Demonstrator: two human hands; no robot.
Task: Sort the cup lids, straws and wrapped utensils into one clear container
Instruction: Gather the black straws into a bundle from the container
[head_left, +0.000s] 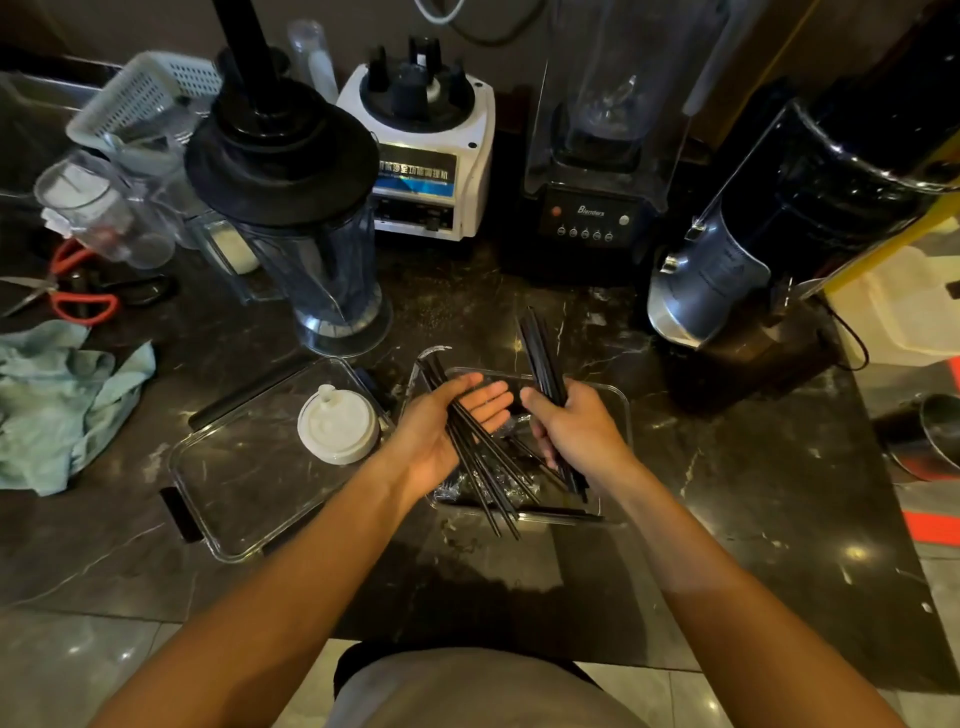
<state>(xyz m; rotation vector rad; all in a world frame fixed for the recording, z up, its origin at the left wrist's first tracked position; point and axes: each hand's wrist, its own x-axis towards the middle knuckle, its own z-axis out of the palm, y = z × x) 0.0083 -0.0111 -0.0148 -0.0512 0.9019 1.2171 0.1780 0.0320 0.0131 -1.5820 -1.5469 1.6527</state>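
A white cup lid (337, 425) lies in the left clear container (228, 519). Beside it, the left hand (447, 431) lies open, palm up, with black straws (485, 462) across it over the right container (621, 410). The right hand (574, 431) is clenched around another bundle of straws (540, 358) pointing upward.

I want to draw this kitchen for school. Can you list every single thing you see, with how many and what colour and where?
Round white plastic cup lids: a stack, count unclear, in the left clear container.
Thin black straws: many, in both hands, over the right clear container.
Blender jug with black lid: one, rear left.
White blender base: one, rear centre.
Black blender in clear hood: one, rear.
Red-handled scissors: one, far left.
Pale green cloth: one, left.
Left hand: loosely cradling straws.
Right hand: gripping a straw bundle.
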